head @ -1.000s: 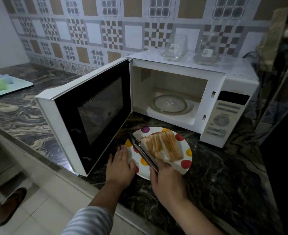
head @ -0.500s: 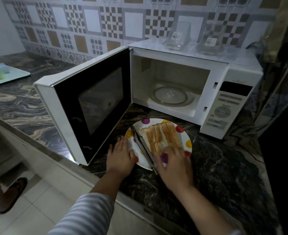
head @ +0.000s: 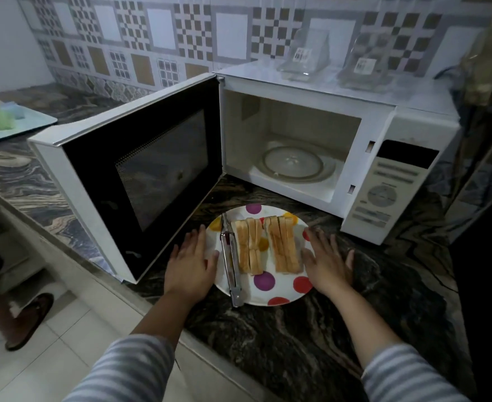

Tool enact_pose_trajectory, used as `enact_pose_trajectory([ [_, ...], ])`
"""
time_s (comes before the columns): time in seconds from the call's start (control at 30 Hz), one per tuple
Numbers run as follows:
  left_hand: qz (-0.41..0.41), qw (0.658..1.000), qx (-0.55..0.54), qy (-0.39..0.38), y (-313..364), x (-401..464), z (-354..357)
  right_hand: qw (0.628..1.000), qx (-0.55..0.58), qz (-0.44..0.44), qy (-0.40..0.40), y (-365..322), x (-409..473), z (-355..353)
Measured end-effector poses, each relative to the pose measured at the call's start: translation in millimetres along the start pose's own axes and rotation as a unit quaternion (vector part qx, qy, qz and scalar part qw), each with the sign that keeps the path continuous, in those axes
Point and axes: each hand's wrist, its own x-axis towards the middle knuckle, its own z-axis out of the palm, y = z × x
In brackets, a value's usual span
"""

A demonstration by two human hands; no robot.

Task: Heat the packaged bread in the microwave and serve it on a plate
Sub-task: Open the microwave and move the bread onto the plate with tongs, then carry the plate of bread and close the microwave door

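Note:
A white plate with coloured dots (head: 271, 288) rests on the dark marble counter in front of the microwave (head: 378, 140). Two stacks of sliced bread (head: 268, 245) lie on it side by side. Metal tongs (head: 229, 259) lie along the plate's left part. My left hand (head: 191, 264) lies flat at the plate's left rim, fingers apart. My right hand (head: 327, 261) lies flat at its right rim, holding nothing. The microwave door (head: 140, 175) is swung wide open to the left. Its cavity holds only the glass turntable (head: 292, 163).
Two clear plastic bread packages (head: 305, 58) sit on top of the microwave. A pale tray with soft coloured items (head: 9, 123) lies at the far left of the counter. A foot in a sandal (head: 28, 320) stands on the tiled floor below.
My right hand let go of the tongs, which now lie on the plate, and moved to the plate's right rim. The bread now lies in two separate stacks. My left hand stays put.

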Motion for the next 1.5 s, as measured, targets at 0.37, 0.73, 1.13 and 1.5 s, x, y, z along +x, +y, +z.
enact_pose_trajectory([
  [0.37, 0.039, 0.997, -0.013, -0.061, -4.6, 9.0, -2.8, 0.995, 0.075, 0.068, 0.027, -29.4, -14.6, 4.2],
  [0.73, 0.016, 0.866, -0.493, -0.077, -16.4, -16.2, -27.7, 0.823, 0.511, 0.181, 0.17, -60.4, -87.7, 6.5],
  [1.13, -0.073, 0.792, -0.598, -0.095, -56.7, -152.6, -45.2, 0.777, 0.576, 0.224, 0.115, -77.8, -227.6, 28.0],
  [1.5, -0.125, 0.803, -0.582, 0.0, -154.0, -304.8, -71.3, 0.794, 0.594, 0.127, 0.028, -133.1, -345.1, 79.8],
])
